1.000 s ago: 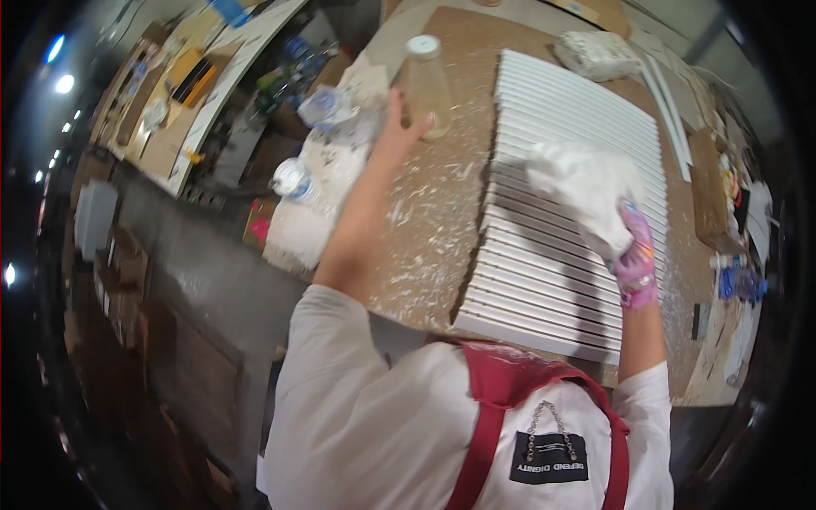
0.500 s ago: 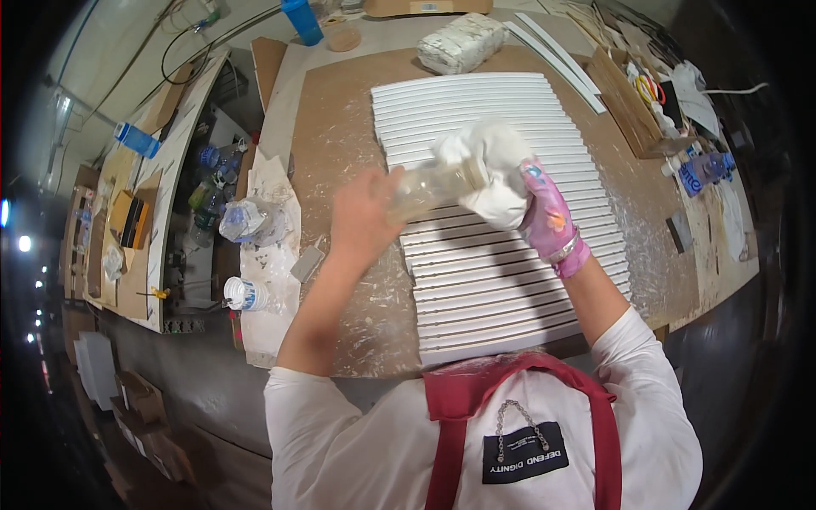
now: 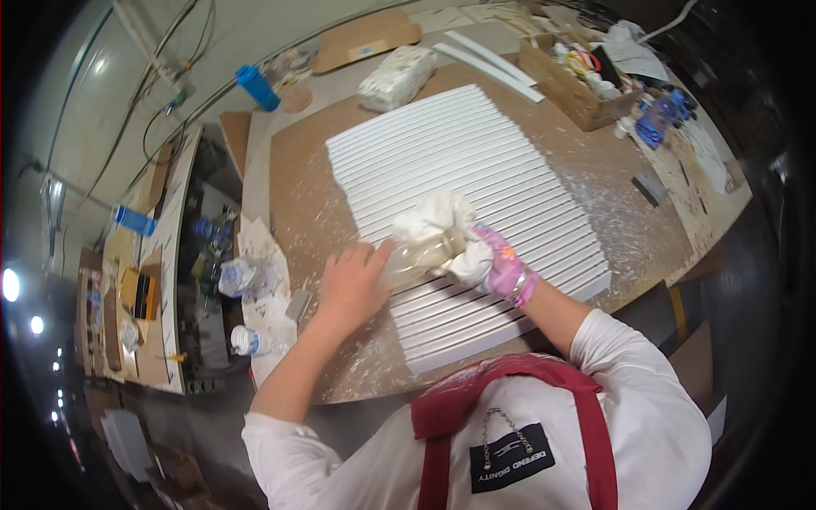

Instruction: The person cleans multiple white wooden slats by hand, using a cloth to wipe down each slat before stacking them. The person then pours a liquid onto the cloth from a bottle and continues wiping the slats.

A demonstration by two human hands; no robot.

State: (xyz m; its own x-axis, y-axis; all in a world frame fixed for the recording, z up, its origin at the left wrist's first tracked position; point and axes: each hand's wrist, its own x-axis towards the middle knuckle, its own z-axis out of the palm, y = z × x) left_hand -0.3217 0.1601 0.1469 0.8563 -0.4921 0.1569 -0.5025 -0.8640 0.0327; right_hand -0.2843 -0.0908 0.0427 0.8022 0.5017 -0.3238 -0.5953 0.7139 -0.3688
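1. Clear plastic bottle (image 3: 416,259) lies tipped on its side over the near edge of the white slatted panel (image 3: 467,195), its mouth pushed into a white rag (image 3: 442,225).
2. Her left hand (image 3: 353,285) is wrapped around the bottle's base, bare and closed on it.
3. Her right hand (image 3: 501,263), in a pink stained glove, is bunched around the rag and cups it against the bottle's neck.
4. The panel rests on a brown workbench (image 3: 297,187) dusted with white flecks; more bottles (image 3: 242,276) stand on paper to her left.
5. I'd worry that too steep a tilt floods the rag, and liquid runs into the grooves between the slats.
6. If the rag slips off the mouth, the spill could land straight on the white finish and mark it.
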